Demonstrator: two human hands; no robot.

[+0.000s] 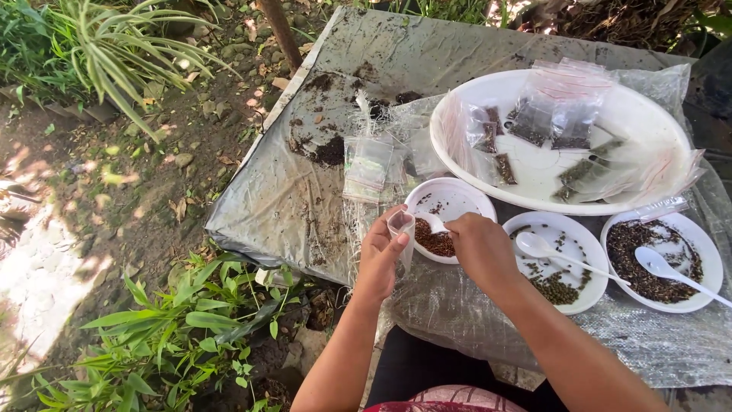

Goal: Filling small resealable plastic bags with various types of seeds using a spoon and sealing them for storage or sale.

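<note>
My left hand (pixel 381 255) holds a small clear plastic bag (pixel 402 230) upright and open beside a small white bowl (pixel 450 197). In that bowl lie reddish-brown seeds (pixel 433 243). My right hand (pixel 482 248) grips a white plastic spoon (pixel 432 222) whose scoop points into the bowl, close to the bag's mouth. Both hands work over the near edge of a table covered with grey plastic sheet (pixel 305 175).
A large white basin (pixel 633 122) at the back holds several small bags of seeds. Two more white bowls (pixel 587 240) (pixel 705 252) with dark seeds and spoons stand to the right. A stack of empty clear bags (pixel 367 168) lies left of the basin. Plants and soil lie to the left.
</note>
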